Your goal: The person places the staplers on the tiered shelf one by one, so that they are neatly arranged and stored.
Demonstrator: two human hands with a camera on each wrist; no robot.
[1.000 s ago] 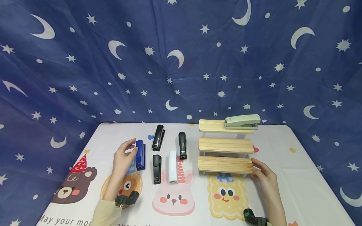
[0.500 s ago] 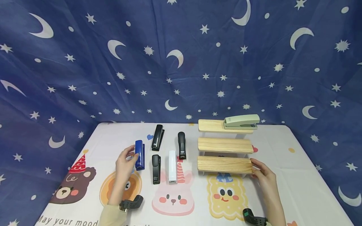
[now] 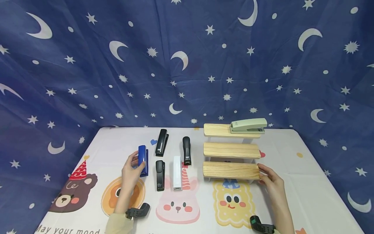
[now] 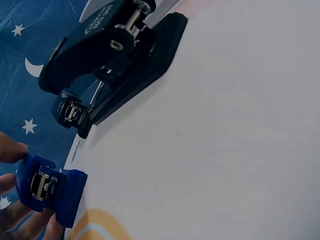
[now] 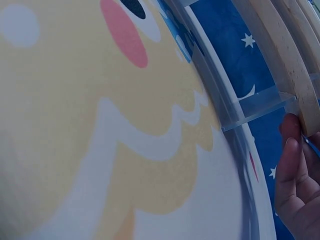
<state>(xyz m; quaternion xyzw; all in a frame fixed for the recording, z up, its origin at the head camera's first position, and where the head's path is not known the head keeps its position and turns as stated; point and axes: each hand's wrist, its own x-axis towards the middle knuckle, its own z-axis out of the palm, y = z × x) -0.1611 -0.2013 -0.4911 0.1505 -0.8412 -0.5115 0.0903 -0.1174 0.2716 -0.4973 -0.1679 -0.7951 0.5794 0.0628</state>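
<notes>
My left hand [image 3: 131, 169] is at the blue stapler [image 3: 142, 157], which lies lengthwise on the table. Its thumb lies on the near right part of the stapler and the fingers curl along the left side. In the left wrist view, the blue stapler [image 4: 42, 185] shows its front end between thumb and fingers. My right hand [image 3: 273, 180] grips the right end of the lowest board of a three-tier wooden shelf [image 3: 230, 170]; the right wrist view has the fingertips [image 5: 291, 125] at the board's end. A pale green stapler [image 3: 248, 125] sits on the top tier, toward its right.
Between the blue stapler and the shelf lie a tall black stapler [image 3: 161, 143], a smaller black stapler [image 3: 160, 175], a white stapler [image 3: 177, 173] and another black stapler [image 3: 187, 150]. A cartoon-print cloth [image 3: 178, 224] covers the table; a blue starry curtain [image 3: 140, 81] hangs behind.
My left hand has moved right onto the blue stapler, its thumb now lying against it and fingers closing along its side. The right hand keeps its hold on the shelf.
</notes>
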